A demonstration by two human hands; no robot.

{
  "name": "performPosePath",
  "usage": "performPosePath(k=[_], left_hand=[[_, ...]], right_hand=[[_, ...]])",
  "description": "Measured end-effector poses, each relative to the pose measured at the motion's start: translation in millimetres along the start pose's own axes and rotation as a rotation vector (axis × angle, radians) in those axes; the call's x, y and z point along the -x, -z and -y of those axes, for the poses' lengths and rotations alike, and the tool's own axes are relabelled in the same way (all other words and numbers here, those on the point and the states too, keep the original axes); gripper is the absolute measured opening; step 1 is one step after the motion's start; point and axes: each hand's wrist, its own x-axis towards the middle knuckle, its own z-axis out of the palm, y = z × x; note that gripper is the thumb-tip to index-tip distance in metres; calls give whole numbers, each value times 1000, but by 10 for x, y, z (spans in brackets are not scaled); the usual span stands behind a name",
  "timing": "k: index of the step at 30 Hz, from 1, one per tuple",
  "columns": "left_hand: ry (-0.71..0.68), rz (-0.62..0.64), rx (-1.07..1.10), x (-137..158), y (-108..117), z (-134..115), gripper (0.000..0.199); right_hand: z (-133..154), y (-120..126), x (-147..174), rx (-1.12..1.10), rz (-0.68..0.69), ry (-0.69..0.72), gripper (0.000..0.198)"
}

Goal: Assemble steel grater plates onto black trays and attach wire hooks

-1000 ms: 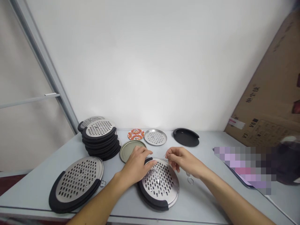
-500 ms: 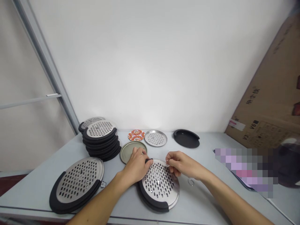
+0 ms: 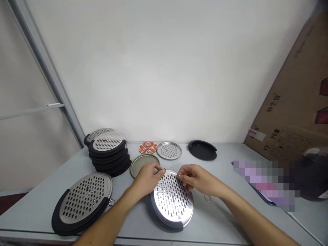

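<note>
A round metal grater with a black rim lies in front of me, tilted slightly up at its far side. My left hand is closed on its far left edge, thumb on the black rim. At the far right edge, my right hand pinches a small metal ring, mostly hidden by the fingertips. Another loose metal ring lies on the table below my right wrist. On the left rests a second round grater with a black rim and rings at its edge.
A stack of black-rimmed graters stands at the back left. Behind my hands lie a greenish round lid, orange patterned discs, a silver perforated disc and a black dish. A cardboard box leans at right.
My right hand has brought the ring in against the grater's far edge. The grater's far side has come up a little, with my left hand still on it.
</note>
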Motion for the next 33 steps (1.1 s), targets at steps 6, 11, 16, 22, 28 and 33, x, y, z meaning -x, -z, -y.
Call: performPosePath(k=[6,11,16,22,28,33], left_hand=[[77,29,449,-12,144,-123,37],[4,-33,570,78,190,-230,36],[-193,10,580,162,155,-299,25],[-321,115,557,241,138,-390,28],[-497,227,392,384,112,-547,59],[-621,275,311,458,82,-626,69]], right_hand=[[42,-36,-13,-247,-27,40,36],[104,-45,-21,-511,-95,35,29],[77,-23,-57,-777,-112,-37,19],[74,-3,-55,-914,-88,-117,48],[43,-10,-59,-967,-7,-140,46],[51,-31,-86,-1025,25,-169,22]])
